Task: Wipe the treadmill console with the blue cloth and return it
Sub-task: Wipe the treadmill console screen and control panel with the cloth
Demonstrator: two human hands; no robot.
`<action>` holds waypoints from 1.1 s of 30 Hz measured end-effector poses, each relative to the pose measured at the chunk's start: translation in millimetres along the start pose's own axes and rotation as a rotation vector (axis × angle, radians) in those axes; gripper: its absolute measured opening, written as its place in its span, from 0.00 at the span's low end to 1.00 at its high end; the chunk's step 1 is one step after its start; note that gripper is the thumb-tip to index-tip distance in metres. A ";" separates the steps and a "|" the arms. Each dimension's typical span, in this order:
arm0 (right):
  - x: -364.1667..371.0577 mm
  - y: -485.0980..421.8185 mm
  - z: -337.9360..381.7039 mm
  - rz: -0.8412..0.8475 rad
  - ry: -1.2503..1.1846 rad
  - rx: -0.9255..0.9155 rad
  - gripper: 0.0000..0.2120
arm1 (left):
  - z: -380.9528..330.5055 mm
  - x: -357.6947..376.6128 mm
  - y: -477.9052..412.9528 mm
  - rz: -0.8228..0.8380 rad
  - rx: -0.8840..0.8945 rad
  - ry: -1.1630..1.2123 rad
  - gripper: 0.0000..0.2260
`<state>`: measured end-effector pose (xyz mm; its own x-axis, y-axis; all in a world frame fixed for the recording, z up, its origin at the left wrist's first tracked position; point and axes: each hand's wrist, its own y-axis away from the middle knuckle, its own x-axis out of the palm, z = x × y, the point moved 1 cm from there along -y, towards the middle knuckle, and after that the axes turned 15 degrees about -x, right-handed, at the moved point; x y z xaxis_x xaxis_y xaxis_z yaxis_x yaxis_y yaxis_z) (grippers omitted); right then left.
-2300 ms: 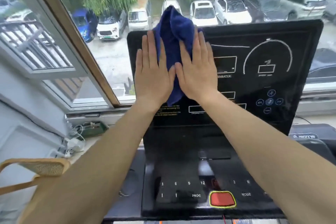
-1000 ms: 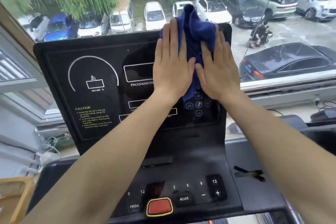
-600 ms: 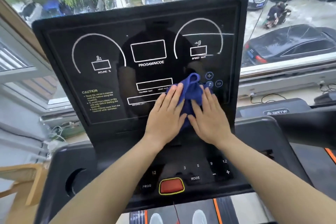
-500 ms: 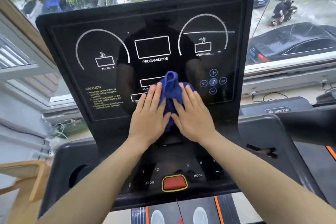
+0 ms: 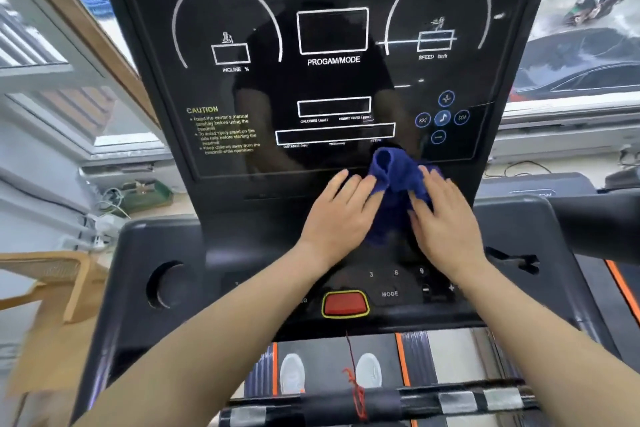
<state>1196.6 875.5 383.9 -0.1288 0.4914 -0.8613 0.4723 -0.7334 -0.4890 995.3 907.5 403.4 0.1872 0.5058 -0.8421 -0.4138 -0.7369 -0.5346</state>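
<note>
The wiping looks well advanced, judging by where the hands work: both press the crumpled dark-blue terry cloth (image 5: 394, 191) against the bottom edge of the glossy black treadmill console panel (image 5: 332, 80), right of centre, just above the button deck with its red, yellow-rimmed stop button (image 5: 345, 303). The left hand (image 5: 337, 215) lies flat, fingers spread, over the cloth's left side; the right hand (image 5: 445, 218) lies flat on its right side; neither is clenched. Left to do, I judge: the lower deck, then returning the cloth. Half a second ago the cloth sat higher, over the readout boxes near the centre; it has since slid down and rightwards.
</note>
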 end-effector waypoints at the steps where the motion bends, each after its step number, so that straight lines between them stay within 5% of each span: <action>1: -0.1 0.3 5.3 -0.041 0.006 0.008 0.13 | 4.6 -0.9 3.4 -0.045 -0.002 0.010 0.12; 8: 3.2 -79.4 73.3 -0.124 0.019 -0.109 0.04 | 77.1 -22.0 19.6 -0.183 -0.132 -0.015 0.07; 18: 14.5 -153.2 180.6 -0.161 -0.031 -0.228 0.09 | 175.4 -46.6 76.2 -0.207 -0.238 -0.130 0.05; 26: 5.2 -98.8 91.3 -0.182 0.053 -0.179 0.08 | 99.6 -36.0 34.2 -0.180 -0.193 -0.017 0.07; 33: -26.1 -19.6 -21.7 -0.019 0.065 0.185 0.08 | -22.5 -12.8 -39.4 -0.151 -0.066 0.114 0.08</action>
<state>1209.6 887.2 418.9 -0.0766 0.5306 -0.8441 0.3017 -0.7946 -0.5269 1029.3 920.0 433.6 0.3435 0.5616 -0.7527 -0.3145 -0.6864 -0.6557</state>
